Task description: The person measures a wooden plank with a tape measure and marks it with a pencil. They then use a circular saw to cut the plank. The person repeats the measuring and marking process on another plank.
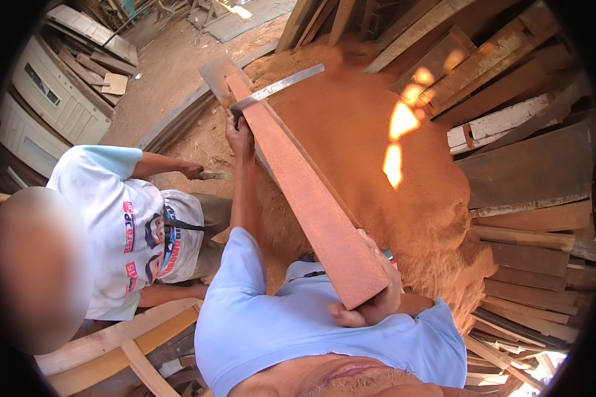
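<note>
- From where I stand, the left hand (240, 137) is closed, curled at the near-left edge of the timber, gripping the dark stock of a metal square (281, 87).
- The square's silvery blade reaches from that hand across the top of the timber and out past its far side.
- The timber itself, a long reddish-brown beam (311, 198), slants between the two hands, its far end a little beyond the left hand.
- The right hand (385, 298) is bent round the beam's near end, holding it from the side and underneath, close in front of the light blue shirt (338, 324).
- Beyond the beam, ahead of the right hand, I see a broad heap of orange-brown sawdust (351, 145) with bright sun patches on it.
- Well to the right of both hands, boards (526, 172) lean and lie stacked in many lengths.
- To the left of the left hand is a co-worker in a printed white shirt (106, 198); their nearer hand (192, 171) holds something small I can't make out.
- Farther left, past the co-worker, stand pale panelled doors (73, 99).
- Left of the right hand, low down, lies a curved wooden frame (106, 341).
</note>
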The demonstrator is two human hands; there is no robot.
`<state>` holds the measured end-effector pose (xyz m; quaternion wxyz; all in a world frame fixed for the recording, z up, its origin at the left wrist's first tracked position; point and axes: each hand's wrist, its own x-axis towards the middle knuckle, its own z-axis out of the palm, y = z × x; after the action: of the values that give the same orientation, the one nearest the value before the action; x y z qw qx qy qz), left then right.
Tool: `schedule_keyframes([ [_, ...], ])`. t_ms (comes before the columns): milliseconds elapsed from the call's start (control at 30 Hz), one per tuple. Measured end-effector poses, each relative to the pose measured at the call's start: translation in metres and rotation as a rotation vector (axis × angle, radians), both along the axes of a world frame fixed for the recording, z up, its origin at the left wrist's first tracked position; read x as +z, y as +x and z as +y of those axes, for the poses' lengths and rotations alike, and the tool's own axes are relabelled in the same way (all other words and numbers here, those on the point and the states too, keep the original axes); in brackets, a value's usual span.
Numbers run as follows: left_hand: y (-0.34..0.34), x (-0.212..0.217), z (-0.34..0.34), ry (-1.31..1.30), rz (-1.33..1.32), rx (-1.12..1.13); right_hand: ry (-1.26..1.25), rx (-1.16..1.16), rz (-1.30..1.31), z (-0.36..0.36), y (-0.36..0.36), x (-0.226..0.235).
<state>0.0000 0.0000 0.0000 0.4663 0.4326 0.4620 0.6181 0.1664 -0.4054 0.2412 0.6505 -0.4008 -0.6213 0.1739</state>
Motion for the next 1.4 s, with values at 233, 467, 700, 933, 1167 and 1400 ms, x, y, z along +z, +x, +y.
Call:
schedule_keyframes([
  [233,0.026,0.002,0.033,-0.014,0.066,-0.017,-0.009,-0.067,0.071,0.03,0.026,-0.006],
  [467,0.034,0.003,0.011,-0.084,0.089,-0.041,-0.018,-0.052,0.104,0.022,0.033,-0.014],
  [700,0.0,-0.021,0.001,0.013,0.098,-0.005,-0.04,0.041,-0.004,-0.005,0.013,-0.013],
  [933,-0.01,-0.025,-0.081,0.093,0.071,0.102,-0.076,0.078,-0.092,-0.053,0.007,-0.045],
  [1167,-0.068,-0.092,-0.233,0.083,-0.387,0.214,-0.183,0.072,-0.104,-0.092,-0.002,-0.066],
  [1400,-0.104,-0.053,-0.341,-0.048,-0.462,0.381,-0.29,-0.017,-0.19,-0.109,0.008,-0.083],
])
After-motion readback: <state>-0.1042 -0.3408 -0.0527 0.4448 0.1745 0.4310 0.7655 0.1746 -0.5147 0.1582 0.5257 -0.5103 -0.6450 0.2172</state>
